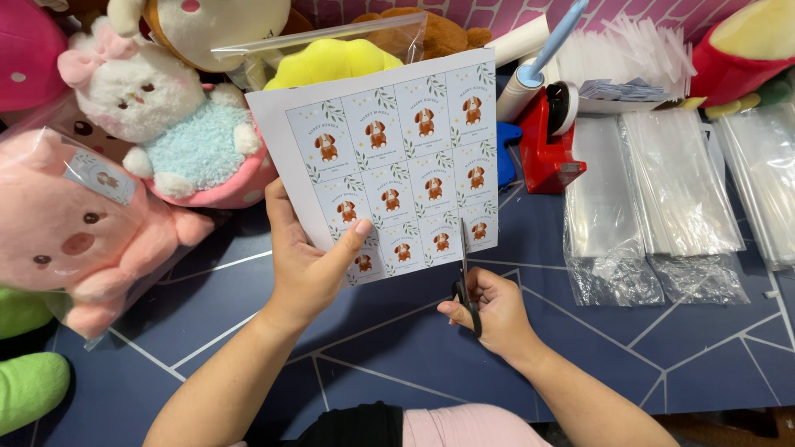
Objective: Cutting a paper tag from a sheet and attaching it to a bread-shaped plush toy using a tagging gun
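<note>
Head view only, landmark = sticker sheet (397,161), white, printed with a grid of small dog labels, held up tilted over the dark blue mat (629,348). Left hand (308,263) at sheet's lower left corner, closed in a pinch: thumb on the printed face, other fingers behind the paper, so gripping the sheet firmly. Right hand (489,313) just below sheet's bottom edge, toward its right side, fingers curled through the black handles of scissors (465,281). Scissors long axis near vertical, blades pointing up into the sheet between the two rightmost label columns, tip already overlapping the bottom row. Blades look nearly closed; exact opening too thin to tell. Key relation: cut line straight up from right hand, along the column gap, parallel to sheet's right edge; left hand well apart from blades. Red tape dispenser (553,141) right of sheet, stacks of clear bags (654,190) further right, plush toys (157,116) left of sheet.
</note>
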